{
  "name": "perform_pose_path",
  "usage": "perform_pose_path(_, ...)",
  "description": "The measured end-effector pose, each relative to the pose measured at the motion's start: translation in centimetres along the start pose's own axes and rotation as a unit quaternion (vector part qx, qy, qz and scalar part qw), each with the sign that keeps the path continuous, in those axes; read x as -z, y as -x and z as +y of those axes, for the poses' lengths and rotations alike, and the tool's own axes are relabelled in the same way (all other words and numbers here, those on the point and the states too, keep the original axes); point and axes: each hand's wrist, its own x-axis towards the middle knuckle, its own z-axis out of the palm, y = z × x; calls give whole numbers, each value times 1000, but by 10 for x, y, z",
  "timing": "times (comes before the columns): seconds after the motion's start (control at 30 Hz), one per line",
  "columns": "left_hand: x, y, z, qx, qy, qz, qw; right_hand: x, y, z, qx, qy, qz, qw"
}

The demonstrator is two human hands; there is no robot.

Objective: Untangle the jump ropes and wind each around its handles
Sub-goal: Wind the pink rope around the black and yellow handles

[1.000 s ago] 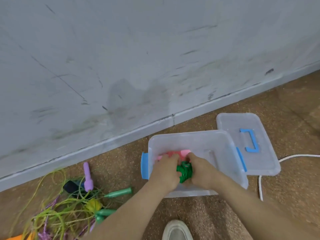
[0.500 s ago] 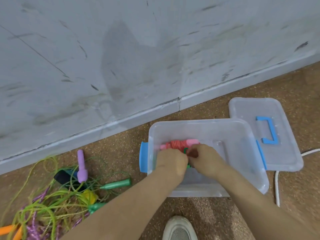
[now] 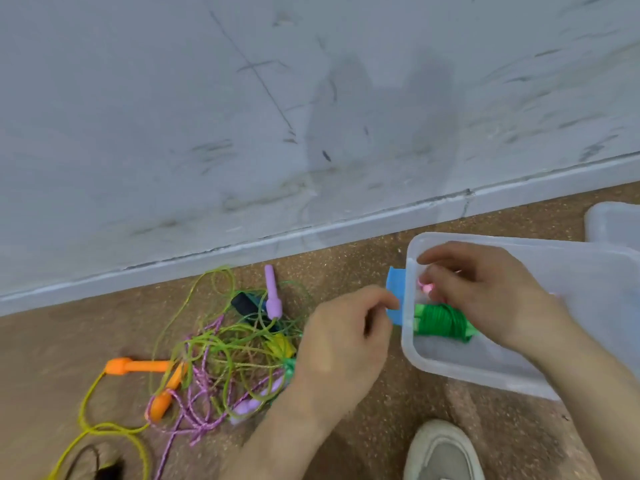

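Observation:
A wound green jump rope (image 3: 441,322) lies inside the clear plastic box (image 3: 460,370) at its left end, with a pink rope bundle (image 3: 426,287) behind it, mostly hidden. My right hand (image 3: 491,292) is inside the box over the pink bundle, fingers loosely curled, just above the green one. My left hand (image 3: 343,344) is outside the box by its blue latch (image 3: 394,296), fingers curled with nothing in them. On the floor to the left lies a tangle of ropes (image 3: 221,362) with purple (image 3: 272,296), orange (image 3: 138,366) and green handles.
The grey wall and its skirting run along the back. The box lid (image 3: 613,221) lies at the far right edge. My white shoe (image 3: 441,452) is at the bottom. A dark object (image 3: 247,306) sits among the tangled ropes, and a black cord (image 3: 100,469) at the bottom left.
The view has swung left. The green bundle now lies in the box, out of both hands. My left hand has come out of the box toward the tangle.

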Motion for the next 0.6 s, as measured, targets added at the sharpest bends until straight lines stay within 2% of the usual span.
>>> perform_pose_path(0.07, 21, 29, -39, 109, 39, 32, 993, -31, -1, -27, 22, -60, -53, 997)
perform_pose_path(0.13, 31, 60, -83, 178, 17, 50, 983, -76, -2, -37, 22, -51, -124, 991)
perform_pose_path(0.23, 36, 107, -147, 252, -46, 67, 964, -153, -6, -15, 31, 80, -236, 968)
perform_pose_path(0.33, 39, 143, -199, 301, -64, 65, 949, -211, -5, 14, 50, 201, -311, 928)
perform_pose_path(0.47, 52, 162, -254, 366, -27, 96, 925, -258, 0, 34, 170, 353, -324, 861)
perform_pose_path(0.53, 61, 157, -276, 353, -26, 132, 926, -272, 2, 41, 204, 441, -310, 818)
perform_pose_path(0.6, 68, 141, -284, 301, 7, 150, 942, -277, 0, 43, 191, 492, -297, 796)
